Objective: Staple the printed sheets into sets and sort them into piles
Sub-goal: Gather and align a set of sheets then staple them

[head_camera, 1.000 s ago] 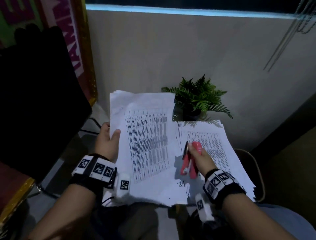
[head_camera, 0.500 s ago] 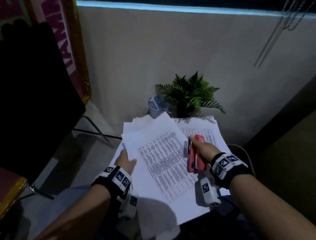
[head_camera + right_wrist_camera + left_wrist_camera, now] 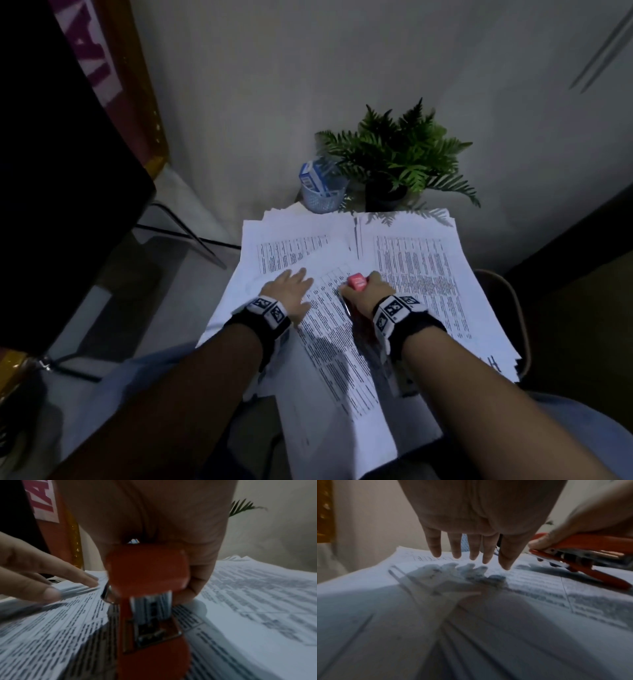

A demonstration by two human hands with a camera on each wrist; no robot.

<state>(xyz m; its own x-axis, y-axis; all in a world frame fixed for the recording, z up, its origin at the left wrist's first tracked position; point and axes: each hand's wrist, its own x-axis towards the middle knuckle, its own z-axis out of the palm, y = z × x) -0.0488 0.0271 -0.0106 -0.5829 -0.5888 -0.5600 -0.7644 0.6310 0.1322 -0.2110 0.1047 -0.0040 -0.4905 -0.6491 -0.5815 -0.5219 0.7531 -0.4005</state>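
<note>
Head view: right hand (image 3: 368,294) grip clenches stapler (image 3: 356,283); left hand (image 3: 291,291) spread above sheets (image 3: 329,329).

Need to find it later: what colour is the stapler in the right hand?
Red-orange stapler, gripped by the right hand; clearest in the right wrist view.

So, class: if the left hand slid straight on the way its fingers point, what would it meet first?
Probably just more printed sheets of the left pile; beyond their far edge, the mesh cup, though depth is unclear. The left hand points that way.

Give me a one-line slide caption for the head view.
Left hand flat on printed sheets, right hand gripping a red stapler beside it.
</note>
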